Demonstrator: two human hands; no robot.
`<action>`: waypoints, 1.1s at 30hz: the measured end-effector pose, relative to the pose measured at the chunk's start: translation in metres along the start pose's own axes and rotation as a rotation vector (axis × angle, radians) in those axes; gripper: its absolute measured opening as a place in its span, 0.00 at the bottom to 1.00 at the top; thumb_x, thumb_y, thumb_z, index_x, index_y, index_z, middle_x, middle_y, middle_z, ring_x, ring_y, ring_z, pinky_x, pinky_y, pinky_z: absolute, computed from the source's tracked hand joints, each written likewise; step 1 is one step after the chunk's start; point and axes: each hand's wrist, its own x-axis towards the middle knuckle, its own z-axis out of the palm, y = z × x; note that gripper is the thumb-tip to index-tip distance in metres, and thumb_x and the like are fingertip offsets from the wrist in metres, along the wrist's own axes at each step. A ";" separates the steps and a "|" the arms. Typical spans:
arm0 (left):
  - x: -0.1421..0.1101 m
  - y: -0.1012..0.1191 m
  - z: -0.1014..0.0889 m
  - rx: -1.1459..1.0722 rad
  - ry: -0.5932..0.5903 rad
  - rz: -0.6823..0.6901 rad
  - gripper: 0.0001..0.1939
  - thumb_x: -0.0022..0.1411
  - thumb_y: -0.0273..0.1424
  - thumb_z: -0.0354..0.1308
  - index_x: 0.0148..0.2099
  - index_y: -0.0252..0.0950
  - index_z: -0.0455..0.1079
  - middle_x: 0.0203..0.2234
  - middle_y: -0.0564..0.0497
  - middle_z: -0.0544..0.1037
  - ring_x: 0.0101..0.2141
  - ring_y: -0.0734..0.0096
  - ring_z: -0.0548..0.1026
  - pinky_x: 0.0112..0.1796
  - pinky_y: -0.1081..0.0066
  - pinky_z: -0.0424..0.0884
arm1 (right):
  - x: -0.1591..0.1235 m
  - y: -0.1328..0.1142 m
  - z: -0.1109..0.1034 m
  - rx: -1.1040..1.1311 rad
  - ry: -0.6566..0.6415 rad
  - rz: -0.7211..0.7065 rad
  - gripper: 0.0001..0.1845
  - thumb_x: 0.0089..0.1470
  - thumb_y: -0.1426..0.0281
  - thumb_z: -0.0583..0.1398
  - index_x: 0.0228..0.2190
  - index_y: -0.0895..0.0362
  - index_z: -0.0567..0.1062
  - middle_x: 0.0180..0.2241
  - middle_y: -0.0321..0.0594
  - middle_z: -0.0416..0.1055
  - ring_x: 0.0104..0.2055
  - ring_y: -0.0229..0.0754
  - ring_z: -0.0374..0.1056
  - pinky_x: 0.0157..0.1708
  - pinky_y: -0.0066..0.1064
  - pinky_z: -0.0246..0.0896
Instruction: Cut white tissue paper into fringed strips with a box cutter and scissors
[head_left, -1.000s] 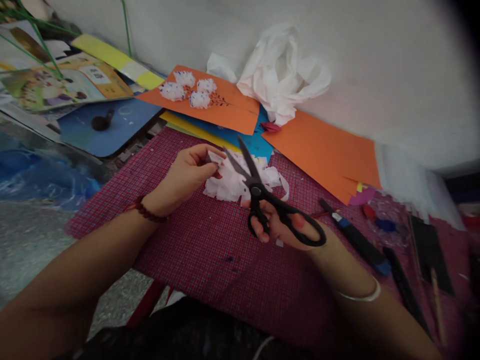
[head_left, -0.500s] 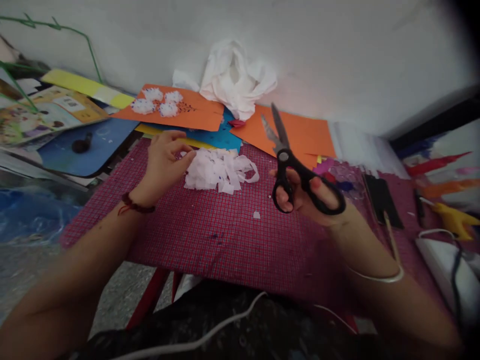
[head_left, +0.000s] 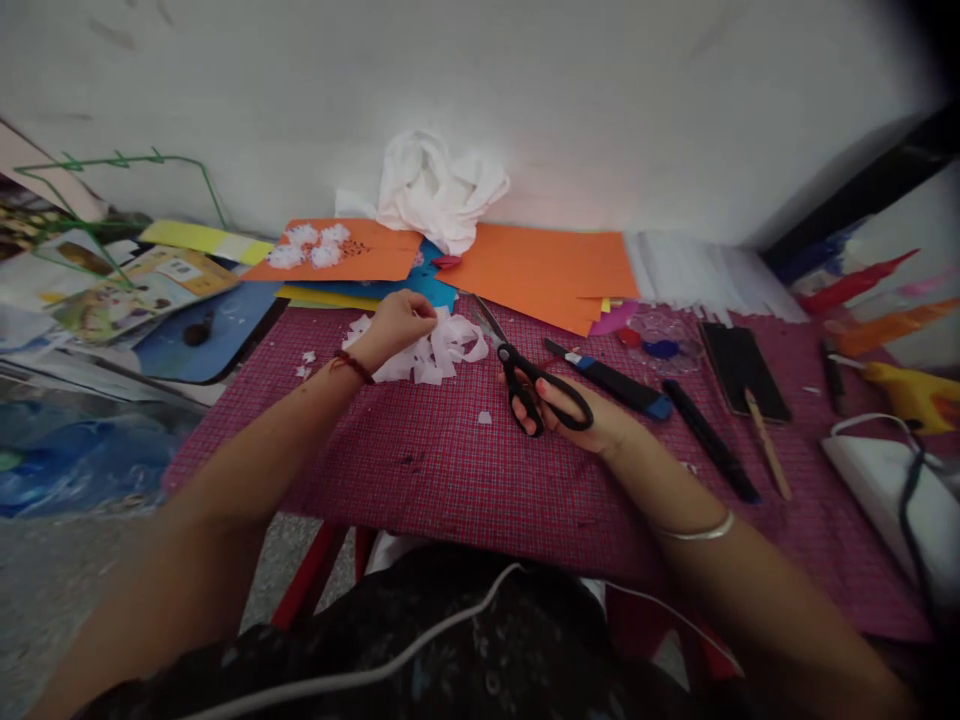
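Observation:
My right hand [head_left: 551, 410] grips a pair of black-handled scissors [head_left: 517, 372], fingers through the loops. Their blades point up and left, slightly apart, beside a heap of white paper strips and pieces [head_left: 450, 350] on the red checked tablecloth [head_left: 450, 470]. Over that heap, my left hand [head_left: 397, 325] is closed in a pinch, thumb and fingertips together. Whatever lies between those fingertips is too small to make out. One small white scrap [head_left: 484, 418] lies on the cloth below the scissors.
Orange sheets [head_left: 547, 265] lie at the back, one bearing white paper blossoms [head_left: 326, 250]. A crumpled white cloth or tissue [head_left: 420, 190] sits against the wall. To the right are a utility knife [head_left: 619, 385], a black pen [head_left: 709, 440], a phone [head_left: 742, 370] and a yellow glue gun [head_left: 915, 395].
My left hand has moved right over the paper heap and its fingers have closed. The scissors have come left and lower, blades closer together. The head view has shifted, uncovering the knife and pen.

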 end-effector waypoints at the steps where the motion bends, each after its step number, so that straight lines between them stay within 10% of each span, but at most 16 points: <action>1: -0.005 0.005 0.003 -0.060 0.046 0.023 0.08 0.45 0.18 0.63 0.23 0.36 0.71 0.21 0.54 0.70 0.26 0.73 0.64 0.28 0.71 0.58 | -0.001 0.001 -0.001 -0.010 0.000 -0.006 0.38 0.53 0.44 0.67 0.52 0.59 0.73 0.32 0.37 0.74 0.28 0.35 0.68 0.26 0.28 0.60; 10: -0.074 0.039 -0.013 -0.677 0.113 -0.279 0.07 0.58 0.24 0.60 0.34 0.39 0.65 0.21 0.57 0.73 0.22 0.77 0.73 0.27 0.74 0.70 | -0.005 0.006 -0.003 -0.069 -0.004 -0.018 0.36 0.57 0.45 0.65 0.55 0.59 0.72 0.34 0.38 0.73 0.29 0.35 0.69 0.29 0.28 0.61; 22: -0.085 0.003 -0.062 -0.502 0.081 0.089 0.22 0.52 0.22 0.67 0.50 0.37 0.71 0.34 0.52 0.81 0.30 0.74 0.78 0.32 0.74 0.73 | 0.027 -0.034 0.045 -0.589 -0.250 0.074 0.44 0.58 0.46 0.63 0.63 0.63 0.65 0.45 0.47 0.69 0.44 0.45 0.66 0.46 0.38 0.66; 33: -0.062 -0.036 -0.073 -0.537 0.219 0.198 0.22 0.57 0.24 0.66 0.54 0.39 0.71 0.42 0.48 0.82 0.40 0.67 0.81 0.38 0.70 0.77 | 0.093 -0.035 0.059 -0.617 -0.279 0.018 0.35 0.59 0.46 0.62 0.56 0.59 0.69 0.36 0.39 0.66 0.36 0.40 0.62 0.34 0.34 0.61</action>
